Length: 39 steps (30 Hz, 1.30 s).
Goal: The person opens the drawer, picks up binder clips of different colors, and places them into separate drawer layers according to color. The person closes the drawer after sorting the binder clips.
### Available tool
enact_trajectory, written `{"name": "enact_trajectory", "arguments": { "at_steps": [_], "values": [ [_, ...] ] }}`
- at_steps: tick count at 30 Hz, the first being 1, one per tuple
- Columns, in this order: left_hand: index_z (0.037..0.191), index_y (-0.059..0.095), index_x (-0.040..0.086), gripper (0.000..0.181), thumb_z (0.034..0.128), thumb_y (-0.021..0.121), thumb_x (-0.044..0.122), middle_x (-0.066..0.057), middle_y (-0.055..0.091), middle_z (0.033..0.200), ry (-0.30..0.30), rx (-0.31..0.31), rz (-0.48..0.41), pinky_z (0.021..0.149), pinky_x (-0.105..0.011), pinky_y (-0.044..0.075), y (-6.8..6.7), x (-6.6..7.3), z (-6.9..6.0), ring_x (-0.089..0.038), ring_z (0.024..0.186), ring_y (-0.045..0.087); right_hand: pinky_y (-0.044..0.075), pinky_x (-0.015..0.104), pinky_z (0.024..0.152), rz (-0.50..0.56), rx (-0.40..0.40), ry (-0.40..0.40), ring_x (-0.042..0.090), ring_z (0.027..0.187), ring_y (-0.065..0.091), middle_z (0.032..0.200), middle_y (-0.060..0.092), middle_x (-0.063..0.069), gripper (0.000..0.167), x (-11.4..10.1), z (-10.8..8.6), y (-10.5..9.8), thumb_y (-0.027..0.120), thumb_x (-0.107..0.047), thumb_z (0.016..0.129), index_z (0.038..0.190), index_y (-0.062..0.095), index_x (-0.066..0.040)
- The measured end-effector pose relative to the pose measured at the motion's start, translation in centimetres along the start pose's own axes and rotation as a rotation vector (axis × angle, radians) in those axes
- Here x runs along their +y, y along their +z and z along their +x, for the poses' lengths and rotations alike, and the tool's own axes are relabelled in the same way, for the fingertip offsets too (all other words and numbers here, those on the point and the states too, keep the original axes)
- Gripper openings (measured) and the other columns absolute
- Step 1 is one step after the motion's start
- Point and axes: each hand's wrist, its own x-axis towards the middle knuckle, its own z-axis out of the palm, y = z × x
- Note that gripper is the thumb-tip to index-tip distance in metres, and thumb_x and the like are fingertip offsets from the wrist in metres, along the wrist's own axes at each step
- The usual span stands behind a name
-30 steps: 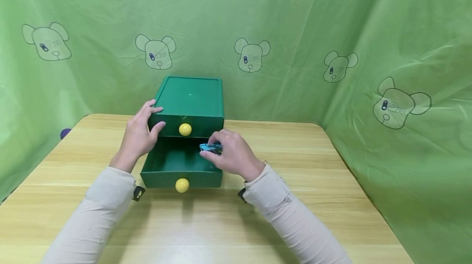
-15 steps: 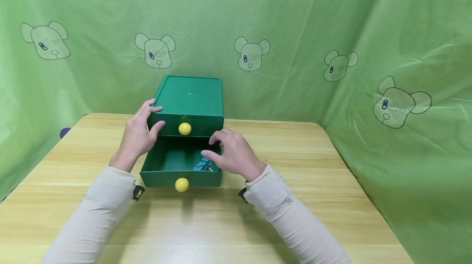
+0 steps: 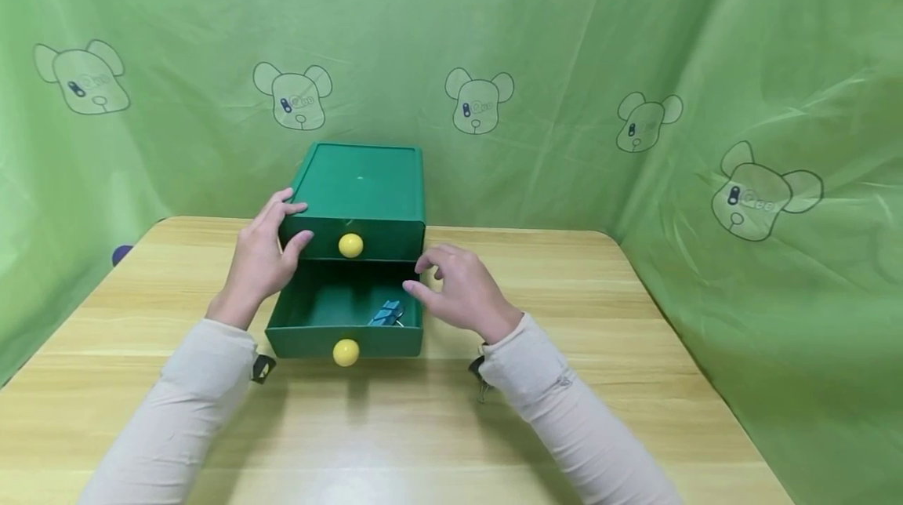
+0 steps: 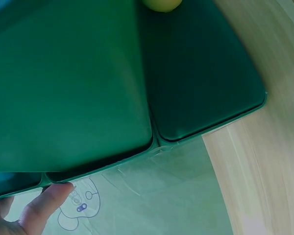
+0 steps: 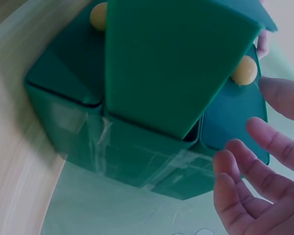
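A green drawer cabinet (image 3: 358,179) stands at the back of the table, its middle drawer (image 3: 296,342) pulled out. In that drawer, towards its right front corner, lies a blue clothespin-like clip (image 3: 386,313) with metal showing. My left hand (image 3: 261,258) rests on the cabinet's left front corner, fingers at the top edge and thumb against the top drawer front (image 3: 388,238). Beside the drawer's right wall, my right hand (image 3: 462,289) holds nothing, its fingers loosely bent and apart. In the right wrist view its fingertips are near the cabinet's side.
Yellow round knobs sit on the top drawer (image 3: 350,245) and the pulled-out drawer (image 3: 346,352). Light wood table (image 3: 578,379) surrounds the cabinet. Thin metal pieces (image 3: 483,391) show by the right wrist, too small to make out. A green curtain (image 3: 550,58) hangs behind.
My right hand has let go of the blue clip, which now lies in the drawer. The hand has then drawn back to the right. My left hand has stayed on the cabinet.
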Motion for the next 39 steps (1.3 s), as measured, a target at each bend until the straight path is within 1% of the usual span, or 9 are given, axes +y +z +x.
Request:
{"name": "enact_trajectory", "arguments": {
  "at_steps": [4, 11, 16, 19, 24, 29, 34, 39],
  "values": [
    [0.134, 0.051, 0.003, 0.041, 0.0963, 0.061, 0.014, -0.016, 0.036, 0.151, -0.005, -0.001, -0.003, 0.109, -0.059, 0.027, 0.0, 0.0, 0.0, -0.045, 0.135, 0.034, 0.053, 0.030, 0.071, -0.012, 0.001, 0.020, 0.019, 0.079, 0.061, 0.098, 0.067, 0.004, 0.018, 0.6, -0.3, -0.2, 0.071, -0.024, 0.089, 0.094, 0.068, -0.007],
    [0.134, 0.051, 0.003, 0.040, 0.0960, 0.061, 0.014, -0.015, 0.037, 0.151, 0.007, 0.012, -0.004, 0.109, -0.058, 0.027, 0.1, -0.3, -0.1, -0.045, 0.135, 0.034, 0.054, 0.033, 0.074, -0.010, -0.015, 0.073, 0.023, 0.082, 0.063, 0.100, 0.068, 0.009, 0.018, 1.9, -1.0, -0.3, 0.070, -0.020, 0.089, 0.097, 0.068, -0.005],
    [0.134, 0.051, 0.003, 0.041, 0.0963, 0.061, 0.015, -0.015, 0.036, 0.151, 0.007, 0.008, -0.004, 0.109, -0.058, 0.027, 0.1, -0.2, -0.2, -0.044, 0.135, 0.034, 0.054, 0.034, 0.074, -0.027, -0.011, 0.102, 0.022, 0.081, 0.062, 0.097, 0.068, 0.007, 0.017, 3.0, -1.5, -0.4, 0.070, -0.020, 0.089, 0.096, 0.067, -0.005],
    [0.134, 0.051, 0.003, 0.041, 0.0963, 0.061, 0.014, -0.015, 0.036, 0.151, 0.007, 0.007, -0.003, 0.110, -0.058, 0.027, 0.1, -0.2, -0.2, -0.044, 0.135, 0.034, 0.054, 0.034, 0.074, -0.035, -0.018, 0.114, 0.022, 0.080, 0.062, 0.098, 0.068, 0.008, 0.017, 3.8, -1.7, -0.3, 0.070, -0.021, 0.089, 0.096, 0.067, -0.005],
    [0.134, 0.051, 0.002, 0.040, 0.0963, 0.061, 0.013, -0.015, 0.036, 0.152, 0.002, 0.004, -0.009, 0.110, -0.058, 0.026, 0.1, -0.1, -0.2, -0.044, 0.135, 0.033, 0.054, 0.036, 0.074, -0.033, -0.051, 0.136, 0.024, 0.080, 0.063, 0.099, 0.068, 0.009, 0.017, 5.0, -1.9, -0.1, 0.069, -0.020, 0.090, 0.096, 0.068, -0.004],
    [0.134, 0.051, 0.002, 0.041, 0.0963, 0.061, 0.013, -0.015, 0.035, 0.152, 0.001, 0.002, -0.012, 0.110, -0.059, 0.025, 0.0, 0.0, -0.1, -0.044, 0.136, 0.033, 0.054, 0.038, 0.075, -0.025, -0.092, 0.176, 0.027, 0.083, 0.063, 0.100, 0.067, 0.011, 0.018, 6.5, -2.1, 0.3, 0.069, -0.018, 0.090, 0.098, 0.068, -0.003],
    [0.135, 0.051, 0.002, 0.041, 0.0964, 0.060, 0.014, -0.015, 0.035, 0.152, -0.004, -0.001, -0.007, 0.110, -0.058, 0.025, 0.0, -0.1, -0.1, -0.044, 0.136, 0.033, 0.053, 0.040, 0.077, -0.019, -0.161, 0.207, 0.031, 0.089, 0.063, 0.102, 0.067, 0.014, 0.020, 7.9, -2.4, 0.7, 0.071, -0.017, 0.088, 0.101, 0.068, -0.001],
    [0.135, 0.050, 0.003, 0.041, 0.0966, 0.060, 0.014, -0.015, 0.035, 0.152, -0.012, -0.006, -0.005, 0.109, -0.059, 0.026, 0.0, 0.0, -0.1, -0.044, 0.136, 0.032, 0.053, 0.043, 0.083, -0.030, -0.245, 0.213, 0.034, 0.099, 0.062, 0.108, 0.067, 0.019, 0.024, 9.1, -2.9, 1.0, 0.072, -0.013, 0.087, 0.106, 0.067, 0.001]
  ]
}}
